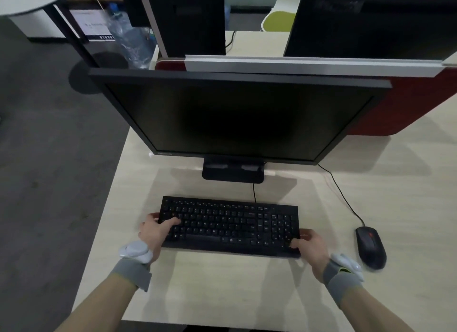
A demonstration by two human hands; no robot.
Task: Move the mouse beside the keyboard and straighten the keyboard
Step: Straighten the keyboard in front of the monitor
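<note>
A black keyboard (pixel 230 226) lies on the pale wooden desk (pixel 222 282) in front of the monitor, its long edge tilted slightly down to the right. My left hand (pixel 157 230) grips its left end, thumb on the keys. My right hand (pixel 310 246) grips its lower right corner, thumb on top. A black mouse (pixel 370 247) with a red wheel rests on the desk to the right of the keyboard, a short gap from my right wrist. Its cable runs up towards the monitor.
A black monitor (pixel 237 119) on a stand (pixel 233 169) is right behind the keyboard. A red divider panel (pixel 408 109) closes the desk's far side. The desk's left edge drops to grey floor. A water bottle (pixel 128 37) stands far back left.
</note>
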